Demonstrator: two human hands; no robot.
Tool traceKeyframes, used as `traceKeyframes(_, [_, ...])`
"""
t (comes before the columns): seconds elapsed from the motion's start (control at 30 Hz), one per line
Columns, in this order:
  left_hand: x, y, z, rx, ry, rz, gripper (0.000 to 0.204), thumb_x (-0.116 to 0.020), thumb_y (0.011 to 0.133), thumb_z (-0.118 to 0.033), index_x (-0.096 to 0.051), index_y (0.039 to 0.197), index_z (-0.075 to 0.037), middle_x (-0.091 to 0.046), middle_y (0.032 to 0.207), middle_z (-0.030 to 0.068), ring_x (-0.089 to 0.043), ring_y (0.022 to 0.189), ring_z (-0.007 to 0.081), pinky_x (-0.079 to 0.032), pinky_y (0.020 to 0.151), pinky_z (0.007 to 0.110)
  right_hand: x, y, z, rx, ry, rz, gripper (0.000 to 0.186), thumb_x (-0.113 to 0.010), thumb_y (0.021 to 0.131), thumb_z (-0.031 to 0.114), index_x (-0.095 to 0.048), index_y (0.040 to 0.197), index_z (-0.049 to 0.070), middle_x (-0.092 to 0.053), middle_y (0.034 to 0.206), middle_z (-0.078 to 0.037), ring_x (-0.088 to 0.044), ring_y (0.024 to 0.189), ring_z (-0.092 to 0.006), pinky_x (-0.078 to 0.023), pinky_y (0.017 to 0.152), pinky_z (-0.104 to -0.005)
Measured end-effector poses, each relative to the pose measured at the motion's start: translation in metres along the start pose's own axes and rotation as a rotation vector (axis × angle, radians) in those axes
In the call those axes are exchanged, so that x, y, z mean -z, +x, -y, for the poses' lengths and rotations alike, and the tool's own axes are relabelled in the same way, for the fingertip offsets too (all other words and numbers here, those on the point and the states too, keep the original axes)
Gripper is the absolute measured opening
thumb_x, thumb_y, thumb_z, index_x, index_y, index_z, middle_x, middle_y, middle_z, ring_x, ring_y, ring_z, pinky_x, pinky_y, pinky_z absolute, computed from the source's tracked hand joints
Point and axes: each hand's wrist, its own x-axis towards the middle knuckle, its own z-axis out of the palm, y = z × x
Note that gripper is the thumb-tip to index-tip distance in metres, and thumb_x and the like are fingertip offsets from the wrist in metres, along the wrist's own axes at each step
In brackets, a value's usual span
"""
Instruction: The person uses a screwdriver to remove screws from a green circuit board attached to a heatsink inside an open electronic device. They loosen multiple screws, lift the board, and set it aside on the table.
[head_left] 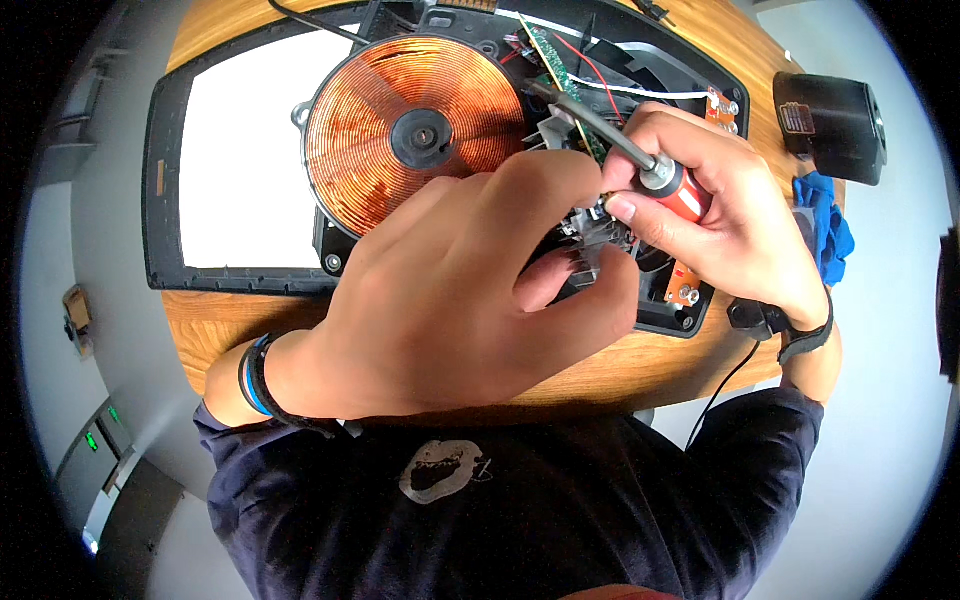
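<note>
- My right hand grips the screwdriver, its shaft slanting away leftward, across the circuit board;
- my left hand curls just beside; I cannot tell what it pinches.

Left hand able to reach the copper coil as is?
Probably yes: in view, the left hand covers only the near edge of the copper coil, leaving most of its top face exposed.
</note>
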Motion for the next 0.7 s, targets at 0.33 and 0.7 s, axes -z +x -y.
traceKeyframes(0.33, [0.008,-0.003,0.001,-0.167,0.151,0.087,0.037,-0.089,0.084,0.009,-0.081,0.115,-0.009,-0.061,0.122,0.0086,-0.069,0.098,0.0216,-0.058,0.083,0.032,-0.002,-0.003,0.004,-0.118,0.054,-0.004,0.014,-0.085,0.097,0.003,-0.073,0.104,0.002,-0.069,0.101,-0.003,-0.064,0.093,-0.0137,-0.052,0.085,-0.0296])
traceKeyframes(0.7, [0.004,-0.009,0.002,-0.065,0.079,0.102,0.037,-0.090,0.082,0.008,-0.081,0.115,-0.007,-0.060,0.118,0.0096,-0.068,0.099,0.0242,-0.057,0.084,0.033,0.001,0.001,0.011,-0.159,0.029,0.028,0.015,-0.087,0.095,0.003,-0.074,0.101,0.003,-0.069,0.097,-0.002,-0.064,0.091,-0.0129,-0.052,0.083,-0.0294])
